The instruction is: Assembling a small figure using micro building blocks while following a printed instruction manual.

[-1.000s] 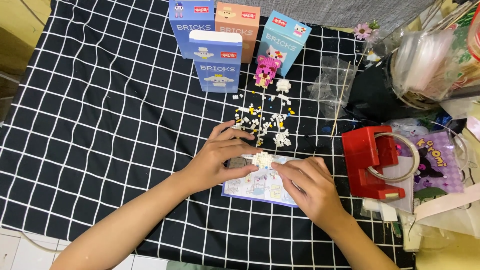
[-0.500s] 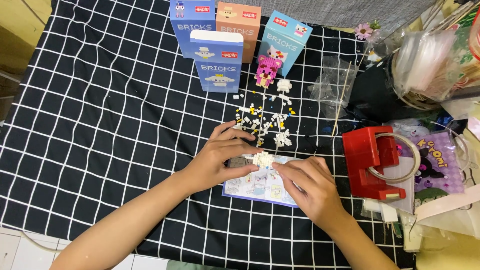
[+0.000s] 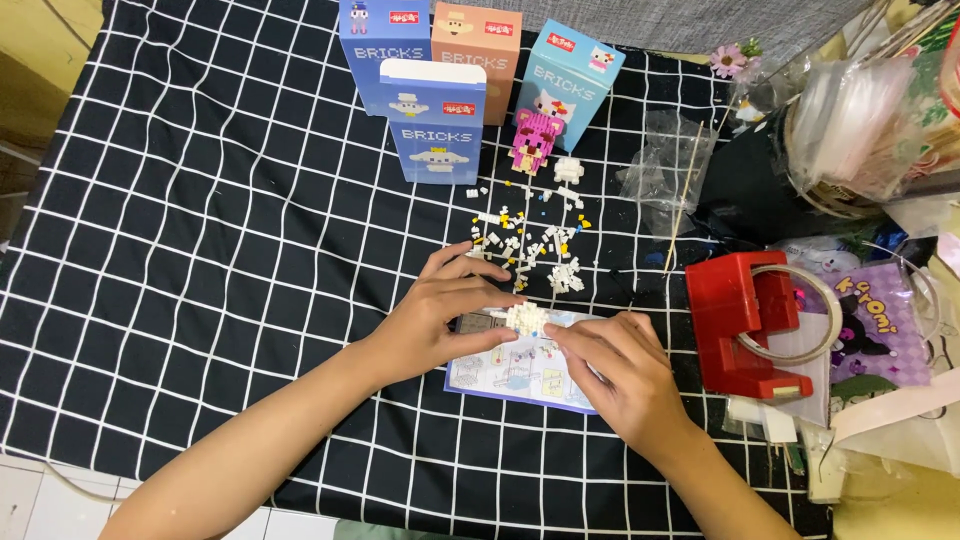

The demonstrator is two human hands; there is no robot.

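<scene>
Brick model: a small white block assembly [image 3: 526,318], roughly cube-like with no clear long axis; which way it faces is too small to tell.
Where it is: held just above the top edge of the instruction leaflet [image 3: 520,372], which lies flat on the black checked cloth [image 3: 200,250].
Relative to the grip: the model sits between the two hands, at the fingertips of both, left hand on its left side and right hand on its lower right.
Left hand [image 3: 440,320]: palm down, fingers curled towards the right, thumb and forefinger closed on the model's left side.
Right hand [image 3: 615,375]: palm down, forearm coming in from the lower right, fingertips pinched against the model.
Loose bricks [image 3: 530,240]: white and yellow pieces scattered on the cloth just beyond the hands.
Pink figure [image 3: 530,142]: stands upright behind the loose bricks, before the boxes [image 3: 435,120].
Red tape dispenser [image 3: 745,320]: to the right of the right hand, apart from it.
</scene>
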